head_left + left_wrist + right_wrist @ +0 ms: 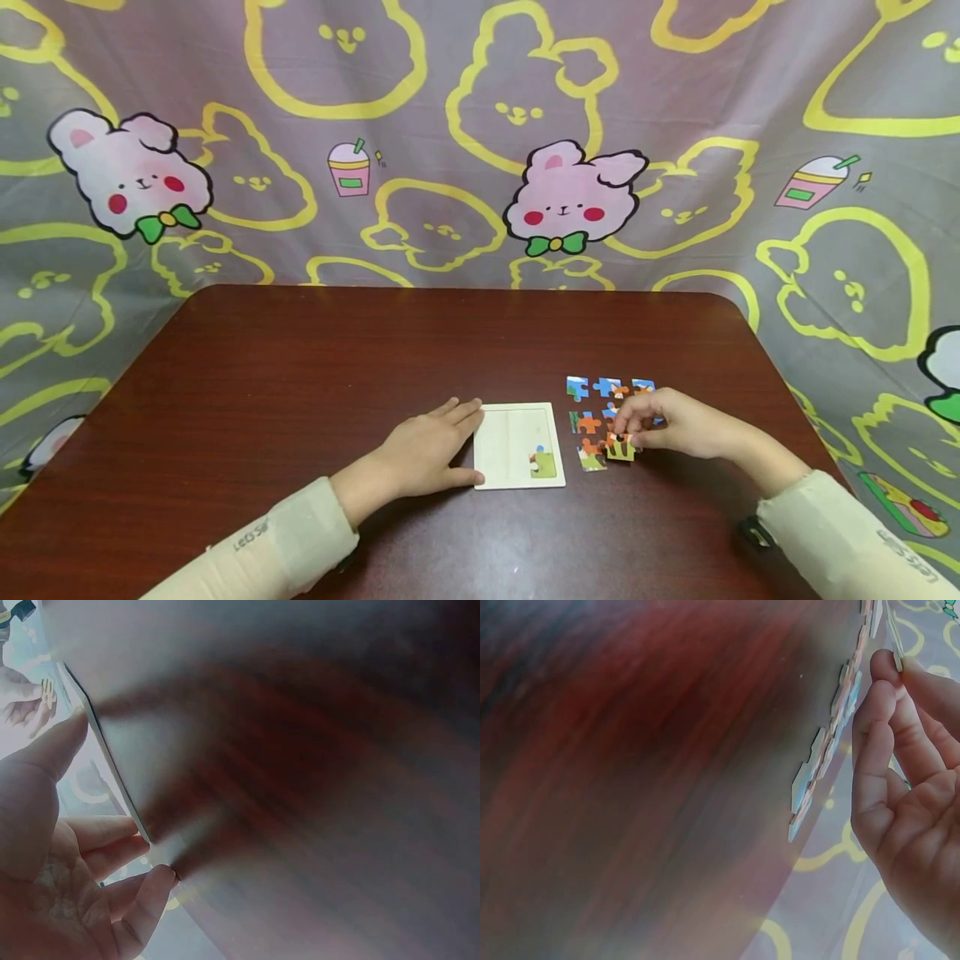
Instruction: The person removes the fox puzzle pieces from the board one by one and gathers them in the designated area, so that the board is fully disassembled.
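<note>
My left hand (426, 450) lies with its fingers extended along the left edge of a square wooden puzzle tray (498, 481), fingertips and thumb touching the rim. One green-and-blue puzzle piece (543, 465) sits in the tray's lower right corner. To the right of the tray, my right hand (678, 423) pinches a green and orange puzzle piece (620, 450) between thumb and fingers. In the right wrist view that pinched piece (895, 645) appears edge-on, raised off the table. My right hand partly hides the loose pieces behind it.
Several loose puzzle pieces (588, 422) lie in rough rows on the dark brown table (337, 358), right of the tray. Another loose piece (592, 457) is close beside the pinched one. A patterned cloth (420, 150) hangs behind the table.
</note>
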`<action>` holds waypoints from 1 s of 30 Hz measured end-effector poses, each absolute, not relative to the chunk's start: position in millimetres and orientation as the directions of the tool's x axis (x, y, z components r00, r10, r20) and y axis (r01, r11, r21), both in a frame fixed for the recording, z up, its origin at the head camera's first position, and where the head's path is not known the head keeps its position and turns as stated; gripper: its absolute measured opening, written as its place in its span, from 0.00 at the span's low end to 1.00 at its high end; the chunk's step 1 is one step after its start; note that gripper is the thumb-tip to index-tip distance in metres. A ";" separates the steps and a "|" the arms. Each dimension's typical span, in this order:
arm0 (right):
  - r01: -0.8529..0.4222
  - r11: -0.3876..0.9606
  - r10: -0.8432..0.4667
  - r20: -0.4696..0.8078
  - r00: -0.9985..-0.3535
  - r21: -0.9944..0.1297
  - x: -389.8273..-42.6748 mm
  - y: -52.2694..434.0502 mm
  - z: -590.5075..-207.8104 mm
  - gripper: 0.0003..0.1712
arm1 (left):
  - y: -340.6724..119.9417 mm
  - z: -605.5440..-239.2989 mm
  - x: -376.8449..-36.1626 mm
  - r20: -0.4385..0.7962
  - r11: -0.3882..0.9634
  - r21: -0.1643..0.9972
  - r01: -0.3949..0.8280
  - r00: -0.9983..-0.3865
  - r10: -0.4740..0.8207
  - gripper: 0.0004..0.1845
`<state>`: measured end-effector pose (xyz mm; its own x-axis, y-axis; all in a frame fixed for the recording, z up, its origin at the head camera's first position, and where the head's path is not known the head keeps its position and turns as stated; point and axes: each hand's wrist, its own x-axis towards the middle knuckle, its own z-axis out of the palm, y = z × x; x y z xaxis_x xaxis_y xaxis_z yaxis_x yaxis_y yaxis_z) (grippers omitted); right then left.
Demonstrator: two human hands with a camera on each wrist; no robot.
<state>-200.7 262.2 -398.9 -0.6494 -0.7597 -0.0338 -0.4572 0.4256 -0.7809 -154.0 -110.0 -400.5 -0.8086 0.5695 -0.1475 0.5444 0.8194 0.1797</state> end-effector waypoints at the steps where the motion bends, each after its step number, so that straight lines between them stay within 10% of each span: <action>1: -0.458 0.426 -0.761 -0.036 -0.648 -0.780 -200.6 263.1 -399.2 0.08 | -109.9 -400.7 -154.1 -0.147 0.819 0.181 0.544 -0.809 0.570 0.45; 30: -0.456 0.615 -0.668 -0.118 -0.735 -0.644 -196.2 268.5 -391.6 0.08 | -110.3 -400.4 -154.6 -0.142 0.817 0.181 0.548 -0.807 0.573 0.46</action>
<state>-196.2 268.5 -391.6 -0.7346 -0.6682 -0.1178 -0.4559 0.6147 -0.6437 -154.6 -110.3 -400.4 -0.8072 0.5730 -0.1421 0.5479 0.8168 0.1808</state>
